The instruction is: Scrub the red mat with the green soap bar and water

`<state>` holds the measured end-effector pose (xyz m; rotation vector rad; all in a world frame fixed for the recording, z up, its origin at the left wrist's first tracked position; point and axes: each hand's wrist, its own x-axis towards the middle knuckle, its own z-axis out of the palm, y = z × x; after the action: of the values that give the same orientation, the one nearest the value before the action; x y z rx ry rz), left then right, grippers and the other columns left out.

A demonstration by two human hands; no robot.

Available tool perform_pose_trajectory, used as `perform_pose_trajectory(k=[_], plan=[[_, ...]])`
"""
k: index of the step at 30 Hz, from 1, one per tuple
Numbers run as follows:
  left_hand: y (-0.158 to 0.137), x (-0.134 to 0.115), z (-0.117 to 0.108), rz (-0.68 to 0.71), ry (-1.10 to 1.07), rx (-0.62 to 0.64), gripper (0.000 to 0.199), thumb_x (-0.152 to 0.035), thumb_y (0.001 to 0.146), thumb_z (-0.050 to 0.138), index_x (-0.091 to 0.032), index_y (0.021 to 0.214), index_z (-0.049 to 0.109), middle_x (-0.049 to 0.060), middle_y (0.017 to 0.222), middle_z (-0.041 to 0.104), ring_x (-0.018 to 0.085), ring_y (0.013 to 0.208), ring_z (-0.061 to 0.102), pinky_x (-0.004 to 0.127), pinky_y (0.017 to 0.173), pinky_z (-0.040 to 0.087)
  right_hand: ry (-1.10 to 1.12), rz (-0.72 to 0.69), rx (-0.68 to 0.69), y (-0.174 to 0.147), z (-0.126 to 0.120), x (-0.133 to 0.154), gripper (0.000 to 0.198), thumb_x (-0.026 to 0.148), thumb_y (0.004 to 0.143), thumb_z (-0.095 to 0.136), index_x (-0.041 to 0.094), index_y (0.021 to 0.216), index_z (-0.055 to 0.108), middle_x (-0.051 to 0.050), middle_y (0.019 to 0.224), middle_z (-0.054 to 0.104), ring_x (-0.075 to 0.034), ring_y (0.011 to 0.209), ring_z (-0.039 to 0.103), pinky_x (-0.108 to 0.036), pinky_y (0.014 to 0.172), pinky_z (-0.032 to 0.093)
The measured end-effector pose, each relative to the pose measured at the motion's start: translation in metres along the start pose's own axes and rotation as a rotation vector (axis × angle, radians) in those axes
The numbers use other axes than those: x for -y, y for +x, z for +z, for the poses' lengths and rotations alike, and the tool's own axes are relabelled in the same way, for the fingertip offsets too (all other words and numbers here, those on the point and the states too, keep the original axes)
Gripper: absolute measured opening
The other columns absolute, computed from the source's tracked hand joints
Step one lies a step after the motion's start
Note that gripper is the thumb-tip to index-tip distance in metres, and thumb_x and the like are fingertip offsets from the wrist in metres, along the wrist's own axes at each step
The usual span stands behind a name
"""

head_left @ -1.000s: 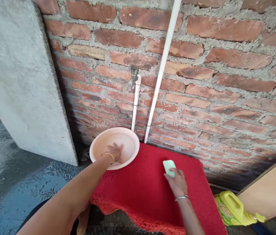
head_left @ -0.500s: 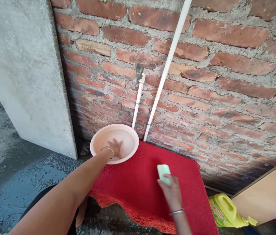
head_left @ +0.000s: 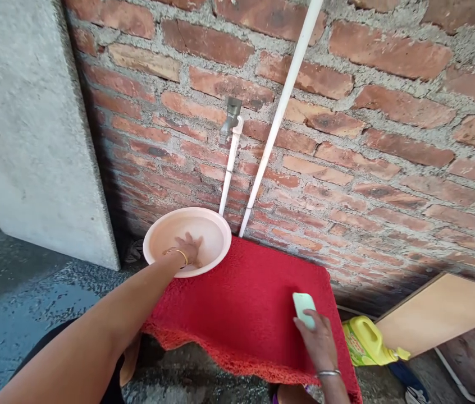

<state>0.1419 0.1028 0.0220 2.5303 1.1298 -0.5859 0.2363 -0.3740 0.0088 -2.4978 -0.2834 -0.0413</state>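
On red mat (head_left: 246, 308): soap bar (head_left: 304, 306) pinched by right hand (head_left: 319, 342) fingers; left hand (head_left: 187, 251) spread flat inside basin (head_left: 159, 235) at mat's far-left corner.

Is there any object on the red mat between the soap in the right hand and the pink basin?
Nothing visible. The right hand presses the soap on the red mat near its right edge. The mat between it and the basin is bare. The left hand rests inside the basin.
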Motion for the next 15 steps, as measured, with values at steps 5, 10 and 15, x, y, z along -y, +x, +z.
perform_pose_trajectory(k=[5,10,15], plan=[[0.002,-0.001,0.003,0.010,-0.045,-0.005,0.134,-0.038,0.051,0.092,-0.037,0.161,0.015,0.015,0.169,-0.008,0.062,0.145,-0.003,0.085,0.102,0.022,-0.178,0.274,-0.130,0.011,-0.072,-0.078,0.055,0.070,0.059,0.057,0.026,0.089,0.068,-0.009,0.070,0.061,-0.039,0.093,0.064,-0.055,0.091,0.052],[0.002,-0.004,0.003,-0.026,0.026,0.024,0.132,-0.039,0.057,0.090,-0.041,0.160,0.008,0.012,0.169,-0.012,0.060,0.146,-0.005,0.086,0.101,0.021,0.019,0.106,-0.114,-0.013,-0.034,-0.010,0.050,0.067,0.063,0.063,0.027,0.091,0.070,-0.006,0.082,0.064,-0.031,0.088,0.066,-0.047,0.084,0.055],[0.001,-0.004,0.003,-0.024,-0.005,0.004,0.131,-0.034,0.054,0.089,-0.037,0.161,0.013,0.013,0.169,-0.010,0.061,0.145,-0.004,0.085,0.101,0.023,0.274,-0.249,0.197,-0.071,0.060,0.119,0.025,0.042,0.073,0.067,0.029,0.095,0.071,-0.004,0.104,0.062,-0.021,0.090,0.066,-0.032,0.080,0.056]])
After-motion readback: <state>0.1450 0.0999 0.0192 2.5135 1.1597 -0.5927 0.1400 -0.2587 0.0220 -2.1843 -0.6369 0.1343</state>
